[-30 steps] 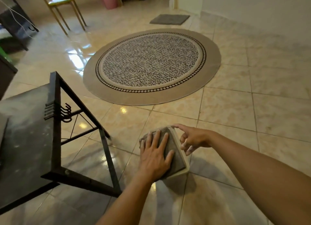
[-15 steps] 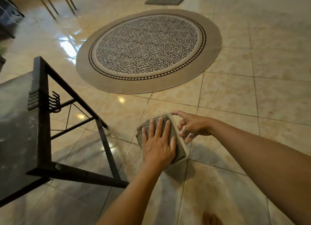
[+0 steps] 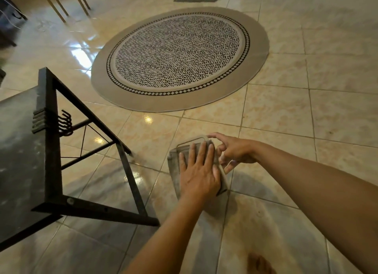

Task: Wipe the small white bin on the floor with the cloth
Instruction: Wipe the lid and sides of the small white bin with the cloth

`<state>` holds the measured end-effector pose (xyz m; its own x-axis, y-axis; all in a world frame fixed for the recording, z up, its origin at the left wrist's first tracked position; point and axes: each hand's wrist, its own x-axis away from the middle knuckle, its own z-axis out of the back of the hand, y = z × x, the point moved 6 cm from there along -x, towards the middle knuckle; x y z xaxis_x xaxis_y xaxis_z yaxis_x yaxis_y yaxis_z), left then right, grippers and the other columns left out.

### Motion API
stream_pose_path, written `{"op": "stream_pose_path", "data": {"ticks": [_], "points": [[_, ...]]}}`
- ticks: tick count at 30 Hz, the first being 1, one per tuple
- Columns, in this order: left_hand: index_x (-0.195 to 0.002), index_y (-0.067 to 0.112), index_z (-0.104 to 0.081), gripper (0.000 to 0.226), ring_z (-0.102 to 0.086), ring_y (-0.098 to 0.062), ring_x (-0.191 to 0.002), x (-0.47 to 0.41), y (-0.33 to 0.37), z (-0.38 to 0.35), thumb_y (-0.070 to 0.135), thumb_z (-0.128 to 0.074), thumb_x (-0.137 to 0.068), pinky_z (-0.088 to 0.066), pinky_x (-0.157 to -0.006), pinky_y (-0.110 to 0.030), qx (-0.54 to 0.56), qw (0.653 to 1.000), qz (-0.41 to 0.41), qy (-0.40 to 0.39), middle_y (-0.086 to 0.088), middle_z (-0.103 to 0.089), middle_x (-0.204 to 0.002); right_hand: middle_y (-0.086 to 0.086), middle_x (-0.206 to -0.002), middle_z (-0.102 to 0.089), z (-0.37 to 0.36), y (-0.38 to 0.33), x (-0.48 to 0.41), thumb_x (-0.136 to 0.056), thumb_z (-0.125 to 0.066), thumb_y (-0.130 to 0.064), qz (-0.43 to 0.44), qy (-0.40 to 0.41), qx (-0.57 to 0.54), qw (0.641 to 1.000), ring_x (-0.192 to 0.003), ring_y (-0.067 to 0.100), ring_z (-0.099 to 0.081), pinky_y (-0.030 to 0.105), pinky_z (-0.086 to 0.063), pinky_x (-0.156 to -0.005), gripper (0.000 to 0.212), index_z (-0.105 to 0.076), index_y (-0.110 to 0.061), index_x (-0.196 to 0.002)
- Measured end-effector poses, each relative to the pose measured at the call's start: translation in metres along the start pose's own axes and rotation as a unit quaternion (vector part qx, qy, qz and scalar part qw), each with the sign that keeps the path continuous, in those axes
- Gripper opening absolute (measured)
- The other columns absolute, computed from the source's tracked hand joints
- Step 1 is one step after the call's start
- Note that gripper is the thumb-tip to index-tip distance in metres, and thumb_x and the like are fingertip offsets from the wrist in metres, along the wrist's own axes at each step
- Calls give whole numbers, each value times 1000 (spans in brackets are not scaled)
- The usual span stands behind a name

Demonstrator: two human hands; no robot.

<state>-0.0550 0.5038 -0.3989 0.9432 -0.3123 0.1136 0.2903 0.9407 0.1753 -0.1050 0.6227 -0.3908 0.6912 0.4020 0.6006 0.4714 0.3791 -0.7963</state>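
- Head view: the small white bin (image 3: 222,172) sits on the tiled floor (image 3: 306,114) at about 5 o'clock from the round patterned rug (image 3: 180,58), tilted, mostly covered by the grey cloth (image 3: 173,171).
- The left hand (image 3: 199,173) lies flat on the cloth, fingers spread and straight, pressing it against the bin.
- The right hand (image 3: 235,150), at the bin's 3 o'clock, is loosely curled, index fingertip touching the rim; it grips nothing.
- A black metal table (image 3: 49,150) stands at 9 o'clock.
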Motion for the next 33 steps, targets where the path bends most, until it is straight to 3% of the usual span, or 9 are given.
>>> {"op": "stream_pose_path", "data": {"ticks": [6,11,14,17,20,23,28,33], "points": [[-157,26,16,64,29,-24,-148,-14,-33,4,46,-11,-103,13,-121,-54,15,996,93,4,1,22,-165,9,-80,-47,-4,-2,-2,-86,-54,20,-1,15,-16,1000,-68,19,-59,37,-60,-60,95,-23,-39,-152],[-156,27,16,62,30,-24,-148,6,9,-5,47,-4,-101,17,-119,-53,2,999,30,-19,2,25,-164,22,-105,-58,-5,-2,-1,-85,-48,23,-6,6,1,1000,-84,27,-65,47,-62,-72,97,-19,-40,-153],[-158,24,14,72,27,-25,-150,-24,-12,4,50,7,-91,13,-121,-54,-3,999,52,-11,0,21,-166,14,-86,-54,-5,-1,0,-86,-51,20,-1,16,-7,1000,-74,22,-62,43,-62,-68,93,-20,-38,-153],[-156,23,19,65,30,-25,-148,-21,-38,6,46,-3,-99,11,-122,-54,22,994,107,-3,-2,24,-165,11,-84,-49,-7,-4,-1,-87,-53,19,-1,26,-12,1000,-71,21,-60,38,-61,-61,93,-20,-37,-153],[-153,24,25,69,34,-26,-146,15,-16,-1,49,6,-92,16,-120,-53,19,996,82,-29,-1,33,-161,9,-81,-47,-8,-5,-2,-87,-53,20,2,16,-16,1000,-68,19,-58,37,-60,-58,92,-20,-35,-154],[-155,25,21,62,32,-24,-147,13,-1,-5,46,-4,-102,16,-120,-51,7,999,40,-26,1,30,-162,8,-80,-47,-8,-4,-2,-88,-50,20,4,13,-12,1000,-64,18,-59,35,-59,-57,91,-19,-35,-154],[-157,23,18,64,27,-25,-150,-35,-51,7,44,-12,-103,8,-123,-54,23,995,100,0,-1,21,-166,10,-84,-50,-13,-6,-3,-88,-53,18,2,25,-8,1000,-73,22,-62,42,-62,-66,93,-17,-37,-154],[-153,23,26,65,37,-24,-145,32,-24,-9,45,-7,-102,10,-122,-53,41,995,92,-19,-2,36,-160,8,-80,-49,-14,-8,-7,-88,-53,18,1,27,5,1000,-70,21,-61,46,-62,-69,93,-17,-35,-155]]}}
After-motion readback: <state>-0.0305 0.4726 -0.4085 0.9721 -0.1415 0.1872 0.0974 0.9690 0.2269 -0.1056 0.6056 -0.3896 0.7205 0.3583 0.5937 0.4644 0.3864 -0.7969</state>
